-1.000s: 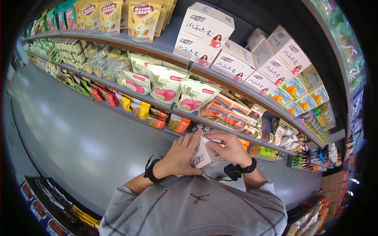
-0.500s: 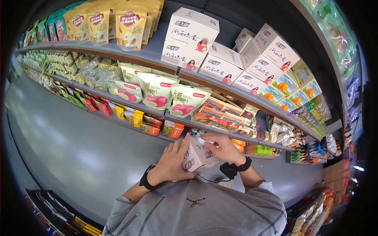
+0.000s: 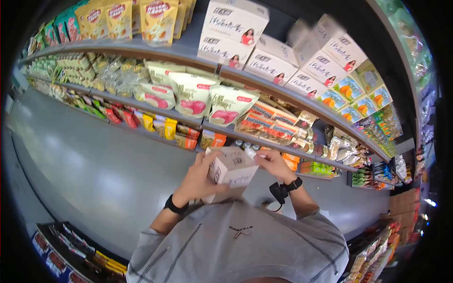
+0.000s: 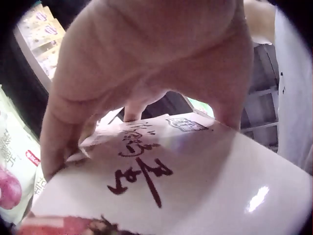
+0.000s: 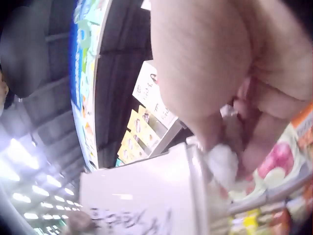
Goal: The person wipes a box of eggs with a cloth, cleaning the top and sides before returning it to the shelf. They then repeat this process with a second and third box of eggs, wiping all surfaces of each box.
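Left hand (image 3: 194,181) spans box (image 3: 233,169); right (image 3: 276,165) pinches tissue (image 5: 223,165), seemingly.

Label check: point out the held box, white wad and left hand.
Held box (image 3: 236,158): head view, on its upper printed face.
White wad (image 5: 222,165): right wrist view, on its rounded lower part.
Left hand (image 3: 192,180): head view, on the back of the hand.

A shop aisle with a smooth grey floor. Long shelves (image 3: 179,55) hold repeated rows of packaged food: yellow pouches (image 3: 158,21), apple crisp bags (image 3: 193,94), stacked white boxes (image 3: 233,28). More goods line a lower rack (image 3: 71,250); the blurred right edge seems to show hanging packets (image 3: 410,56).
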{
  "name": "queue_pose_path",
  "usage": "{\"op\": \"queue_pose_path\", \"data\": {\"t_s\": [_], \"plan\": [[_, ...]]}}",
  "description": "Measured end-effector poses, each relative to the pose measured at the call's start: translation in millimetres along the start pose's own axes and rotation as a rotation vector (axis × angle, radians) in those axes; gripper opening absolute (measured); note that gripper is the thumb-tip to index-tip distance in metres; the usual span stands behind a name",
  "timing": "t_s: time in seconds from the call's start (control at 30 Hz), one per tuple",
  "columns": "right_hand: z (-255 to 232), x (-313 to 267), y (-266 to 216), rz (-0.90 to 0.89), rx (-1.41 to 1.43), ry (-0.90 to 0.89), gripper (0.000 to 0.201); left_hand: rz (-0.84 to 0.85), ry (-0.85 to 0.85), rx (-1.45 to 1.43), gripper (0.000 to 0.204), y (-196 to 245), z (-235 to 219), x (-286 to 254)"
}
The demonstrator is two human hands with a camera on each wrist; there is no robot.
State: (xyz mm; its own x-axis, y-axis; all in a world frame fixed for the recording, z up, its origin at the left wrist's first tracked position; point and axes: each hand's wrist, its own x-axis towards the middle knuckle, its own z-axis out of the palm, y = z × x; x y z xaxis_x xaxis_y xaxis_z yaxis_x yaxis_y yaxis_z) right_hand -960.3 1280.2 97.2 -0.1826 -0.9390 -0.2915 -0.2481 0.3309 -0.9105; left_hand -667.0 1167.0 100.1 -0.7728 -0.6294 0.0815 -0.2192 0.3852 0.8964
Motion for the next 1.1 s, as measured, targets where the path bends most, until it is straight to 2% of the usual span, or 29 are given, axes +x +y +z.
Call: {"op": "queue_pose_path", "data": {"t_s": [0.03, 0.1, 0.2, 0.23, 0.33, 0.37, 0.43, 0.53, 0.57, 0.63, 0.73, 0.77, 0.87, 0.9, 1.03, 1.1], "plan": [[9.8, 1.6, 6.6, 0.023, 0.081, 0.053, 0.021, -0.070, 0.007, -0.043, 0.098, -4.9, -1.3, -1.1], [30.5, 5.5, 16.4, 0.088, 0.239, 0.164, 0.019, -0.094, 0.030, -0.109, 0.098, -18.0, -1.8, -2.4], [49.4, 17.0, 25.5, 0.091, 0.464, 0.168, 0.017, -0.117, 0.058, -0.250, 0.094, -59.2, 8.2, -4.3], [56.1, 16.5, 28.0, 0.116, 0.427, 0.121, 0.018, -0.119, 0.067, -0.303, 0.092, -65.6, 9.8, -8.6], [70.7, 14.1, 34.5, 0.142, 0.288, -0.024, 0.019, -0.267, 0.103, -0.582, 0.084, -69.1, 4.6, -22.1], [76.2, 8.9, 42.0, 0.141, 0.226, -0.073, 0.019, -0.251, 0.141, -0.583, 0.080, -74.1, 4.2, -27.9], [77.3, 4.0, 49.1, 0.144, 0.060, -0.193, 0.019, -0.374, 0.179, -0.648, 0.079, -86.1, 2.8, -39.2], [76.0, 3.8, 42.6, 0.236, 0.073, -0.264, 0.019, -0.465, 0.224, -0.746, 0.079, -91.5, -0.2, -46.5], [75.6, 6.2, 37.8, 0.193, 0.057, -0.266, 0.020, -0.478, 0.234, -0.781, 0.079, -91.0, -0.9, -47.0], [75.1, 20.2, 24.2, 0.105, 0.023, -0.270, 0.021, -0.463, 0.186, -0.743, 0.080, -83.9, -2.5, -45.4], [96.9, 42.2, -2.5, 0.117, 0.366, 0.018, 0.023, -0.425, 0.141, -0.707, 0.080, -71.7, -2.1, -41.7], [98.3, 51.1, -0.9, 0.105, 0.354, 0.059, 0.024, -0.408, 0.130, -0.697, 0.079, -70.2, -3.0, -39.7], [96.7, 51.7, 5.2, 0.122, 0.295, 0.034, 0.027, -0.389, 0.158, -0.672, 0.080, -73.6, -0.7, -41.2], [93.4, 51.5, 28.4, 0.086, 0.182, 0.027, 0.031, -0.377, 0.179, -0.684, 0.080, -75.7, 0.9, -42.3], [80.5, 21.1, 32.0, 0.209, -0.061, -0.165, 0.036, -0.392, 0.214, -0.702, 0.081, -87.9, 4.2, -43.7], [80.1, 12.1, 26.8, 0.305, 0.129, -0.149, 0.039, -0.391, 0.205, -0.707, 0.082, -88.4, 3.8, -40.4]]}}
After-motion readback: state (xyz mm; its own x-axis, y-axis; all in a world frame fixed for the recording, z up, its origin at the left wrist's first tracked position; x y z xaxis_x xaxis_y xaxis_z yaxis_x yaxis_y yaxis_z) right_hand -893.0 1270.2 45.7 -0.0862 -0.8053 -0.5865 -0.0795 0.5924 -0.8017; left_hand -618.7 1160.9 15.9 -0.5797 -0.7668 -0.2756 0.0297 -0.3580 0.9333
